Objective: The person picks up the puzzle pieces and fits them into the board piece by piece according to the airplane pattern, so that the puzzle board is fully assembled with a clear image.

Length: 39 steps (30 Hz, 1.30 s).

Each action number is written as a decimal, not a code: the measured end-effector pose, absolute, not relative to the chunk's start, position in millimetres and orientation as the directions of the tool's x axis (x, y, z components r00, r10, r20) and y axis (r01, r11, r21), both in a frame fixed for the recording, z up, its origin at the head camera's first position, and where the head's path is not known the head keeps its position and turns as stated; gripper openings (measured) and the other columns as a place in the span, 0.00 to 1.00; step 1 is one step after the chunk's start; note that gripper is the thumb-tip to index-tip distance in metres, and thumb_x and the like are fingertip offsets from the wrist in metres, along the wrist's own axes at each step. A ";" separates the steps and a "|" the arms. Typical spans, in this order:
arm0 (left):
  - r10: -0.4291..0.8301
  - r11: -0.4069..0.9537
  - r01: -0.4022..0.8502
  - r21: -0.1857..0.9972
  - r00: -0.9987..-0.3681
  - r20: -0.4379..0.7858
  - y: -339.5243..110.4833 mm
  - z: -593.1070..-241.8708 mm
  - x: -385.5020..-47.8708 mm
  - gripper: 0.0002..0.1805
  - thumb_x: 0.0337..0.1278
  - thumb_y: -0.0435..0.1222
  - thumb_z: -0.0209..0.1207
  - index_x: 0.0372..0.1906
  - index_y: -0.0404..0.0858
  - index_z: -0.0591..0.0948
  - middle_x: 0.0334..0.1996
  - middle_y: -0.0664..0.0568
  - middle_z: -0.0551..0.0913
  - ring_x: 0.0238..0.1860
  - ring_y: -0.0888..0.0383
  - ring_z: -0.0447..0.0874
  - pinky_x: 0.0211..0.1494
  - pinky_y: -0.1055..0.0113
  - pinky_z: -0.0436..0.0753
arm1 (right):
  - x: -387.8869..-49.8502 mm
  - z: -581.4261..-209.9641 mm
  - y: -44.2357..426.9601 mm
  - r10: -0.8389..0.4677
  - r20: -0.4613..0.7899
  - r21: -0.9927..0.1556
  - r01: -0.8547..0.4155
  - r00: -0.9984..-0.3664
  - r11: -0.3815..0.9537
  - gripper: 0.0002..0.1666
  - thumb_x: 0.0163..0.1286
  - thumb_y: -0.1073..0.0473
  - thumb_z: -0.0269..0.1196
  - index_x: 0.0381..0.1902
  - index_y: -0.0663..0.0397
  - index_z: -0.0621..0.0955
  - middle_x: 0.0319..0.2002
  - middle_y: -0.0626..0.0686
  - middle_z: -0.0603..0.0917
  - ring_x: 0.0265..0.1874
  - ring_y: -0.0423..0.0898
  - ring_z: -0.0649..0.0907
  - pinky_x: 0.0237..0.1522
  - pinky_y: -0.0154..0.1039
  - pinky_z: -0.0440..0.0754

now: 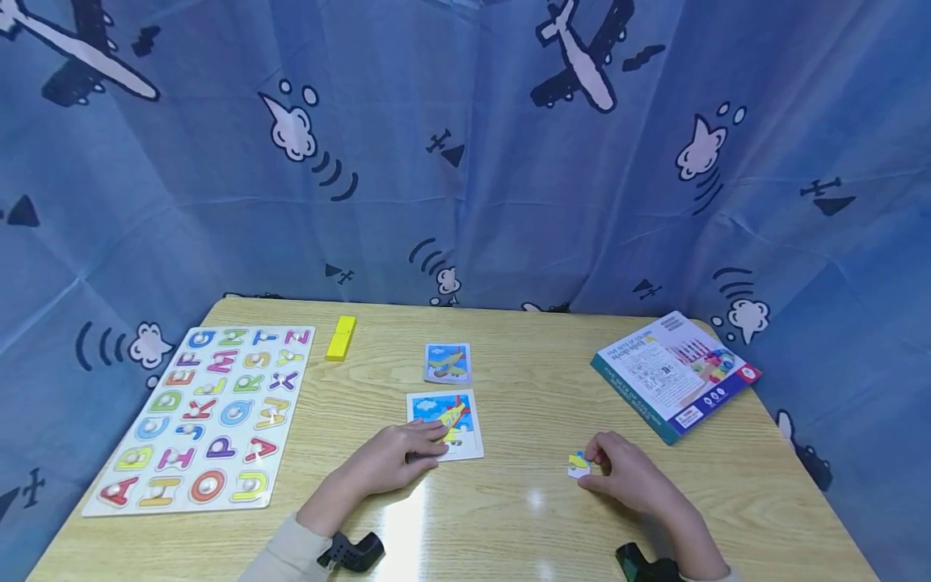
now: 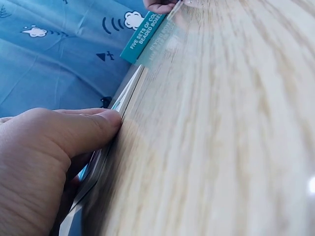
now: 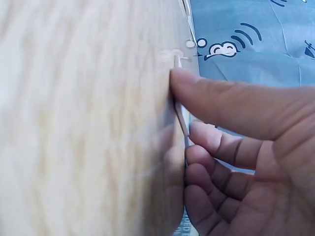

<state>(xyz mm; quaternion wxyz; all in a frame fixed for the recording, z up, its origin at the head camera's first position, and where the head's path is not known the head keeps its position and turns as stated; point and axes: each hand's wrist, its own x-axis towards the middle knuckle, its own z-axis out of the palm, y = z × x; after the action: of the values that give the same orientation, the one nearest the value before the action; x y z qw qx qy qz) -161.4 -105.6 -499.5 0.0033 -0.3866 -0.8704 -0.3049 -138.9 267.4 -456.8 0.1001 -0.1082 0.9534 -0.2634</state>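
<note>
My left hand [image 1: 402, 457] lies with its fingers stretched over a white-framed airplane jigsaw puzzle [image 1: 473, 449] on the table. In the left wrist view, the thumb of this hand [image 2: 54, 147] rests by the thin edge of the board. Farther right, my right hand [image 1: 627, 475] pinches a small jigsaw puzzle piece [image 1: 579, 466], white with yellow and blue, between thumb and fingers at table level. From the right wrist, the piece [image 3: 181, 118] appears edge-on beneath the thumb. A smaller airplane picture card [image 1: 447, 363] lies just behind the puzzle.
On the left lies a white alphabet peg board [image 1: 218, 420] with colored letters. A yellow block [image 1: 341, 338] is near the table's back edge. A teal and white beaded-boxes carton [image 1: 672, 376] sits at the right rear. Blue patterned cloth [image 1: 465, 162] hangs behind the wooden table [image 1: 524, 356].
</note>
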 end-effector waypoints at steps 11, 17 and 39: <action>0.672 0.519 0.673 0.527 -0.702 0.234 -105.5 -499.7 -161.6 0.15 0.62 0.40 0.59 0.52 0.44 0.83 0.60 0.53 0.77 0.63 0.57 0.73 0.69 0.59 0.69 | -141.2 -456.8 262.0 -0.277 -0.086 -0.548 -0.187 -0.957 0.815 0.17 0.54 0.59 0.72 0.34 0.52 0.73 0.27 0.45 0.72 0.27 0.37 0.70 0.26 0.29 0.69; 0.670 0.519 0.670 0.530 -0.704 0.235 -105.9 -500.7 -161.6 0.15 0.61 0.41 0.59 0.52 0.44 0.83 0.60 0.54 0.77 0.63 0.58 0.73 0.69 0.59 0.70 | -142.0 -458.1 254.9 -0.296 -0.042 -0.595 -0.214 -0.954 0.775 0.14 0.56 0.64 0.69 0.37 0.53 0.76 0.29 0.44 0.78 0.29 0.35 0.75 0.31 0.28 0.78; 0.668 0.522 0.665 0.535 -0.708 0.229 -105.5 -499.5 -161.7 0.15 0.61 0.40 0.59 0.52 0.44 0.83 0.60 0.53 0.77 0.63 0.58 0.73 0.69 0.59 0.69 | -167.4 -447.2 189.0 -0.399 0.020 -0.665 -0.310 -0.917 0.679 0.14 0.57 0.64 0.69 0.40 0.54 0.77 0.32 0.45 0.79 0.33 0.39 0.78 0.37 0.32 0.82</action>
<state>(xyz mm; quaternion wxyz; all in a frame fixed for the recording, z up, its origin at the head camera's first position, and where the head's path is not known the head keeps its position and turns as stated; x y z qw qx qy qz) -161.7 -105.5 -499.5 -0.0026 -0.3819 -0.8723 -0.3053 -167.4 189.0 -447.2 0.0633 -0.1939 0.9141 -0.3505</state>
